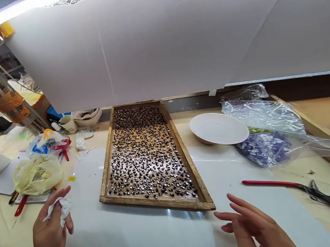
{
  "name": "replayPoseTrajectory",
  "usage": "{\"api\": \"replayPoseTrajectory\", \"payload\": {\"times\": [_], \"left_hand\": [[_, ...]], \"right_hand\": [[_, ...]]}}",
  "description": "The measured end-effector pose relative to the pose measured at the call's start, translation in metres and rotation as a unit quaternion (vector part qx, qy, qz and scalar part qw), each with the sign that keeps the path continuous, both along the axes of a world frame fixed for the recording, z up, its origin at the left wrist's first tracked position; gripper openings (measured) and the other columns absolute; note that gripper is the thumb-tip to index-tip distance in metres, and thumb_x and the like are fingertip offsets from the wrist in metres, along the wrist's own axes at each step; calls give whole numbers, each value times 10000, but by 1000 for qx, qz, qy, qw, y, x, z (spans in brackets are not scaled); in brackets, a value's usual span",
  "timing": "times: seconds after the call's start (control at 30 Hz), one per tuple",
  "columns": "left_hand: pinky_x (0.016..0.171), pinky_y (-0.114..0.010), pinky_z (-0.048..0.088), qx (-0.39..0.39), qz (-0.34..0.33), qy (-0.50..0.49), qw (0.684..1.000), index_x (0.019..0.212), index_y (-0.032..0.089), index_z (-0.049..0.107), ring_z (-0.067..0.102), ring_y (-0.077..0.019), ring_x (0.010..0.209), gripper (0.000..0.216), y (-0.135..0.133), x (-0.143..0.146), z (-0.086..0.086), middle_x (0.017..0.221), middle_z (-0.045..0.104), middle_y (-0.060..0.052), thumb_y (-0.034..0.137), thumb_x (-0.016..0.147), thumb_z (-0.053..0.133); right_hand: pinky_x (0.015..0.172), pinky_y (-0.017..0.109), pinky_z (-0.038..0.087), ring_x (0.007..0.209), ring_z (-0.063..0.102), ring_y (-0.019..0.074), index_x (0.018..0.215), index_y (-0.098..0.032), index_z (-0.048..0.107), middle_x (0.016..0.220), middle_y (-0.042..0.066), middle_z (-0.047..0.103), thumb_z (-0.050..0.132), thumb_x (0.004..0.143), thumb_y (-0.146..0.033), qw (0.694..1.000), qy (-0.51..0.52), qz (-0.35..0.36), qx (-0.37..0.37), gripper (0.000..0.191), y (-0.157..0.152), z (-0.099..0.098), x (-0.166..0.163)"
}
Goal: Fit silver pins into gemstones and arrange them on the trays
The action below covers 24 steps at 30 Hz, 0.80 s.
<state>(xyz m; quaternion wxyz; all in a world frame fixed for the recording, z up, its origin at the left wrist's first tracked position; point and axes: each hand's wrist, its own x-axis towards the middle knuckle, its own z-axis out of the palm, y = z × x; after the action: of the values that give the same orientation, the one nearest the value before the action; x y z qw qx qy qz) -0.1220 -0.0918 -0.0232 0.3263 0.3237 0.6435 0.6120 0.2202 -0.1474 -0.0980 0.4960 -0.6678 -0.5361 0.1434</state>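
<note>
My left hand (50, 229) is closed round a crumpled white tissue (59, 207), low at the left above the table's front edge. Over the white table surface at the lower right, my right hand (252, 222) hovers with fingers stretched out and apart, holding nothing. Between the hands lies a wooden tray (107, 162) covered with several small dark shiny beads (145, 156). Red-handled pliers (313, 191) lie just right of my right hand.
A white shallow plate (218, 128) sits right of the tray, beside a clear plastic bag (264, 120) over purple pieces (264, 148). At left are a yellowish bag (38, 175), pens, small cups (67, 124) and clutter. A large white sheet (170, 35) hangs behind.
</note>
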Motion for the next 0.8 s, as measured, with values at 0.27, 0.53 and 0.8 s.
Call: {"api": "replayPoseTrajectory", "payload": {"times": [0.27, 0.53, 0.8], "left_hand": [[809, -352, 558, 7, 19, -63, 998, 849, 166, 664, 665, -259, 881, 175, 3, -10, -2, 1040, 673, -67, 222, 683, 668], [980, -380, 444, -5, 12, -63, 998, 853, 157, 693, 591, -286, 1061, 192, 3, -10, -5, 1100, 657, -93, 227, 675, 679], [985, -200, 393, -24, -39, 4, 999, 840, 225, 721, 367, -212, 1296, 220, 4, -21, -14, 1309, 532, 11, 163, 658, 614]], "right_hand": [[593, 279, 586, 691, 668, 141, 1050, -191, 543, 1194, 117, 564, 472, 880, -233, 1000, -14, -9, 21, 190, 3, 3, -2], [567, 252, 592, 748, 666, 142, 1091, -199, 537, 1233, 106, 539, 474, 872, -205, 999, -11, 2, 50, 228, 4, -6, 1], [678, 302, 579, 718, 663, 141, 1058, -205, 543, 1212, 93, 555, 463, 881, -260, 1000, -4, -27, 6, 202, 4, 3, -4]]}}
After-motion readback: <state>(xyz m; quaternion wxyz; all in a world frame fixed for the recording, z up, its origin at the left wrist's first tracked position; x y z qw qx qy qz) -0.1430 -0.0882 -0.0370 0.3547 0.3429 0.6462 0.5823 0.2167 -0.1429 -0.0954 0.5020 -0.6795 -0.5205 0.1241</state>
